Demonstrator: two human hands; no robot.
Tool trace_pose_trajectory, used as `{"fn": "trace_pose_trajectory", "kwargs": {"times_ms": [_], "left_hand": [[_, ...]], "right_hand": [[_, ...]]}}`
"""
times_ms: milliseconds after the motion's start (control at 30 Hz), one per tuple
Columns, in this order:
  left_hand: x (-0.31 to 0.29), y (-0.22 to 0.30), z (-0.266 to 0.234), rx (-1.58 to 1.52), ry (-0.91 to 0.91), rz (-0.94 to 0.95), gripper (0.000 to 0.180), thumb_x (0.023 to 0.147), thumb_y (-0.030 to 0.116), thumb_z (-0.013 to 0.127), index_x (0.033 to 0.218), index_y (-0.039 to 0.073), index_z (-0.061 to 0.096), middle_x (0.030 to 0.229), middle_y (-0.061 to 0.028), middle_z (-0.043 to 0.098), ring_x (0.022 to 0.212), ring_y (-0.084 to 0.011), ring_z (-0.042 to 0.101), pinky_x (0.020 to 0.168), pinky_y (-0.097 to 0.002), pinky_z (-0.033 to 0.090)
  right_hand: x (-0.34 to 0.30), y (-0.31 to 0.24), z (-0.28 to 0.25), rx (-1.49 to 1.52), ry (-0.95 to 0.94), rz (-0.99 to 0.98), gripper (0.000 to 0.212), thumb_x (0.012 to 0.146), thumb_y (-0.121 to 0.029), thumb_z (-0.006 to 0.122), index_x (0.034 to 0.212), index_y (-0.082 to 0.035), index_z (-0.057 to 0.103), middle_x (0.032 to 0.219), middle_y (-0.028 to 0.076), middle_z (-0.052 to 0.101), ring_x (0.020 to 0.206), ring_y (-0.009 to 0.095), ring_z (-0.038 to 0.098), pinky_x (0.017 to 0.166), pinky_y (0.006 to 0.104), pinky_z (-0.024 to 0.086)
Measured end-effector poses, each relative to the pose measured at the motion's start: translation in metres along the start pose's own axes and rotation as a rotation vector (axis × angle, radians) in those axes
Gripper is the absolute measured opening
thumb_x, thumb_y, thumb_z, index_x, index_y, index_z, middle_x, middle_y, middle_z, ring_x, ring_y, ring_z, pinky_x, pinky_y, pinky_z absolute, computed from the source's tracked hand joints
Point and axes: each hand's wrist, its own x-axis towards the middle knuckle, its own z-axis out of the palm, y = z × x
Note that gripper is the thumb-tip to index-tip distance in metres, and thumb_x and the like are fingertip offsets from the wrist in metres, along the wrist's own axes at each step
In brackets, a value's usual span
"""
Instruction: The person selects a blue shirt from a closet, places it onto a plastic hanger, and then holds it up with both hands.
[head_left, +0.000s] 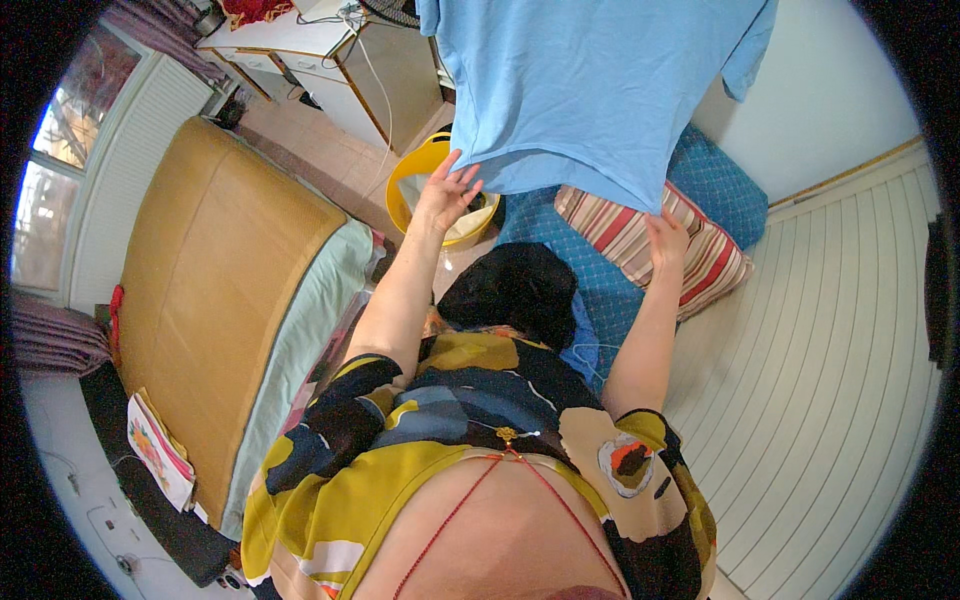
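A bed with a tan mat [215,290] fills the left. A light blue T-shirt [590,90] hangs ahead, above a blue quilted cover [725,195] bearing a striped pillow [640,240]. A yellow basin [415,180] stands on the floor. The left hand [445,195], fingers spread, touches the shirt's hem; the right hand [668,240] pinches its lower corner.

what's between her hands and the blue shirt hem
Nothing visible. The left hand and the right hand are both already at the lower hem of the hanging blue t-shirt; the yellow basin sits below, out of the way.
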Motion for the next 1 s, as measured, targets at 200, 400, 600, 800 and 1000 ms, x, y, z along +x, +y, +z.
{"fn": "trace_pose_trajectory", "kwargs": {"times_ms": [200, 400, 600, 800, 1000], "left_hand": [[-0.003, -0.007, 0.015, 0.141, -0.048, -0.034, 0.08, 0.065, -0.014, 0.045, 0.138, 0.013, 0.024, 0.135, -0.0117, 0.034, 0.123, -0.0293, 0.036, 0.094, -0.0463, 0.037], [-0.011, -0.02, 0.028, 0.176, -0.146, -0.198, 0.08, 0.066, -0.013, 0.047, 0.138, 0.014, 0.024, 0.14, -0.0121, 0.03, 0.12, -0.0287, 0.041, 0.095, -0.0435, 0.037], [-0.028, -0.032, 0.024, 0.275, -0.239, -0.242, 0.076, 0.071, -0.011, 0.051, 0.137, 0.015, 0.024, 0.132, -0.013, 0.04, 0.112, -0.0267, 0.047, 0.089, -0.0399, 0.042], [-0.042, -0.019, 0.02, 0.409, 0.01, -0.19, 0.061, 0.079, -0.004, 0.046, 0.134, 0.012, 0.026, 0.103, -0.0111, 0.058, 0.086, -0.0221, 0.06, 0.078, -0.0325, 0.048], [-0.027, -0.023, 0.018, 0.408, 0.211, -0.02, 0.039, 0.086, 0.025, 0.056, 0.118, 0.006, 0.046, 0.105, -0.004, 0.054, 0.099, -0.0146, 0.048, 0.084, -0.0308, 0.041]], "right_hand": [[0.002, 0.006, -0.004, -0.144, 0.156, -0.035, 0.031, 0.073, 0.008, 0.056, 0.104, 0.011, 0.054, 0.091, 0.013, 0.059, 0.077, 0.019, 0.059, 0.071, 0.0268, 0.051], [-0.002, 0.05, 0.051, -0.306, -0.069, 0.244, 0.021, 0.077, -0.009, 0.063, 0.095, 0.0, 0.061, 0.083, 0.008, 0.063, 0.069, 0.015, 0.06, 0.061, 0.0255, 0.05], [-0.051, 0.065, 0.177, -0.23, -0.468, 0.413, 0.035, 0.081, -0.034, 0.063, 0.1, -0.004, 0.059, 0.1, 0.007, 0.06, 0.092, 0.018, 0.056, 0.08, 0.0338, 0.044], [-0.05, 0.051, 0.2, 0.134, -0.481, 0.421, 0.022, 0.085, -0.022, 0.056, 0.098, -0.004, 0.055, 0.098, 0.008, 0.06, 0.089, 0.024, 0.058, 0.078, 0.0378, 0.046], [-0.055, 0.008, 0.203, 0.294, -0.573, 0.48, 0.023, 0.085, -0.018, 0.053, 0.103, -0.002, 0.051, 0.106, 0.013, 0.055, 0.099, 0.029, 0.054, 0.081, 0.0452, 0.045]]}}
